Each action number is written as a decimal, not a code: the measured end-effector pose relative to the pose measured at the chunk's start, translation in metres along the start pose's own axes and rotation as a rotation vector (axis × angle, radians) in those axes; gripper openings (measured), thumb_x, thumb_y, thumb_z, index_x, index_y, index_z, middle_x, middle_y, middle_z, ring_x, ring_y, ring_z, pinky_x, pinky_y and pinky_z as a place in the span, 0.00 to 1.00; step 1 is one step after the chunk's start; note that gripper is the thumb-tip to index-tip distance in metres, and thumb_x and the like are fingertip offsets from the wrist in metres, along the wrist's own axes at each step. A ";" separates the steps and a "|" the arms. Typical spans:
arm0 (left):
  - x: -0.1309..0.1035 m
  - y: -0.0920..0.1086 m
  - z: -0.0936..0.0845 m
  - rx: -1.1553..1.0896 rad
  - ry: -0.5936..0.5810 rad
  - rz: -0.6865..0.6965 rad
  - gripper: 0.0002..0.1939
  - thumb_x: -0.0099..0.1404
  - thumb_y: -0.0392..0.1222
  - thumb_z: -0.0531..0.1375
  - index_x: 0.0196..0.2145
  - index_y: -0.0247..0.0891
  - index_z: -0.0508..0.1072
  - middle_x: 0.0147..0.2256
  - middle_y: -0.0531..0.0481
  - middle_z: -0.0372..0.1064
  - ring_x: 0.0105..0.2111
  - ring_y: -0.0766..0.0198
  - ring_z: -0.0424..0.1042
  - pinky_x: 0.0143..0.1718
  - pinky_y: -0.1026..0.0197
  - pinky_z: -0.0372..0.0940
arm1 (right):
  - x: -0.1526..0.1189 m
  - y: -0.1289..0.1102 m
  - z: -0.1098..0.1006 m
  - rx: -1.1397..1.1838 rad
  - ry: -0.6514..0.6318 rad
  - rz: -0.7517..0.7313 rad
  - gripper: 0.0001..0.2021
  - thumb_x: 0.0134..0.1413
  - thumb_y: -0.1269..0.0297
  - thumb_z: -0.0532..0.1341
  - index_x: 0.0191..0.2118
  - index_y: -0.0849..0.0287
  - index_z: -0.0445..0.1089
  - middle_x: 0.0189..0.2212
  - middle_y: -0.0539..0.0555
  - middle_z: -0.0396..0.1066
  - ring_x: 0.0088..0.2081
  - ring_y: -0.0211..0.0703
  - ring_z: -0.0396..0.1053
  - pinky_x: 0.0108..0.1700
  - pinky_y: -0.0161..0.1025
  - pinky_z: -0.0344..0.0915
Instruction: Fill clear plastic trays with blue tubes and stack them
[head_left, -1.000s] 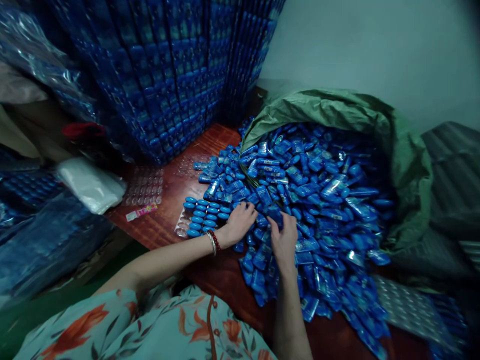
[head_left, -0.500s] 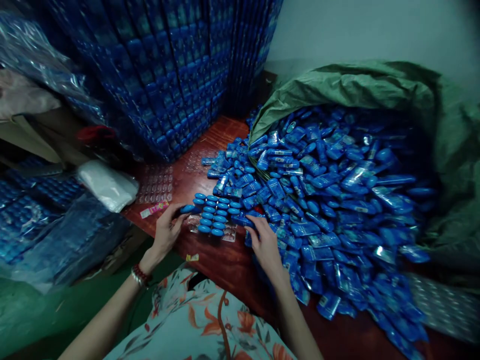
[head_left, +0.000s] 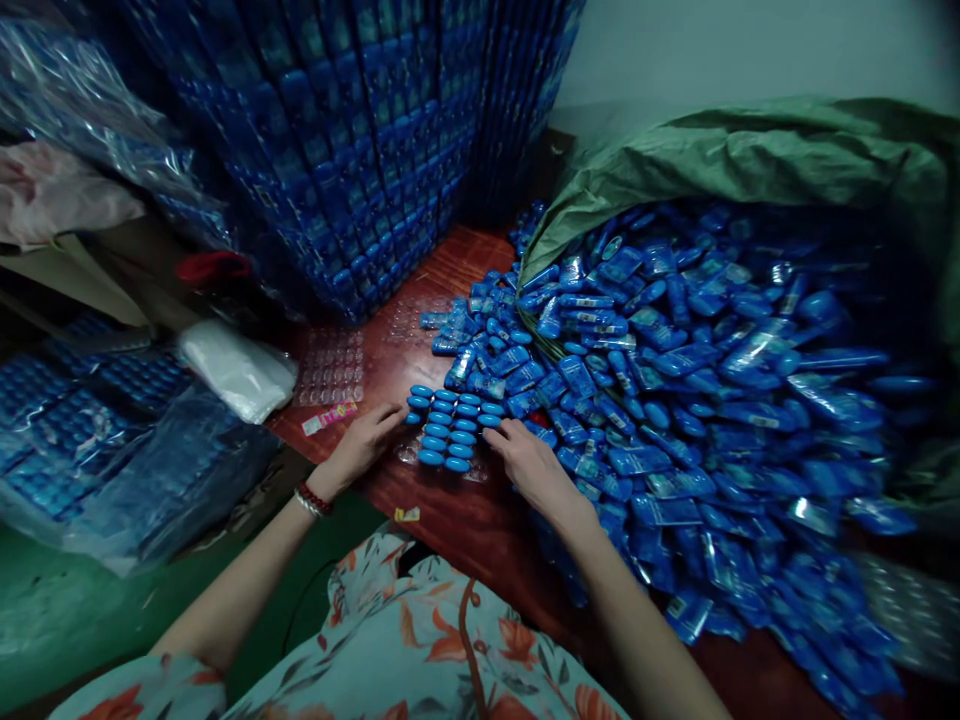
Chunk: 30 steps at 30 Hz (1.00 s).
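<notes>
A block of blue bottles stands on the table in close columns, their glossy oval ends facing up. Part of a clear moulded plastic tray shows beneath them. At the block's left side, my left hand has its fingers closed at a blue bottle in the outer column. Opposite it, my right hand bends its fingers around the end of another blue bottle. The fingertips of both hands are partly hidden.
Loose blue bottles spill from a green sack on the right. Tall stacks of packed bottles rise behind. Clear trays, white plastic bags and a pink strip lie left on the red-brown table.
Both hands have moved inward to the block. The bottles they held lying flat at its sides now stand in its outer columns. The whole view has shifted slightly.
</notes>
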<state>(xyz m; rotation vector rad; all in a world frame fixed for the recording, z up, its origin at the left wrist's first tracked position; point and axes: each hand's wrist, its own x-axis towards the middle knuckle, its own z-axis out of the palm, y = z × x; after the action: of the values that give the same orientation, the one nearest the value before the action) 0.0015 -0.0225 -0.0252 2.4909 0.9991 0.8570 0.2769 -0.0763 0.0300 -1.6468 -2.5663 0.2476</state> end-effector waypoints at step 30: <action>0.192 0.020 0.050 0.355 -0.643 0.184 0.12 0.57 0.28 0.58 0.40 0.33 0.72 0.44 0.39 0.67 0.46 0.53 0.65 0.46 0.55 0.60 | 0.034 0.067 -0.015 -0.224 0.032 -0.048 0.12 0.56 0.77 0.53 0.42 0.59 0.68 0.40 0.59 0.69 0.44 0.50 0.65 0.43 0.45 0.62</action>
<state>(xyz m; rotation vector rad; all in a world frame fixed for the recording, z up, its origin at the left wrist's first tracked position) 0.1542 0.0954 0.0249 2.8819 0.7421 -0.1225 0.3248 -0.0167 0.0326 -1.6374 -2.6896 -0.0717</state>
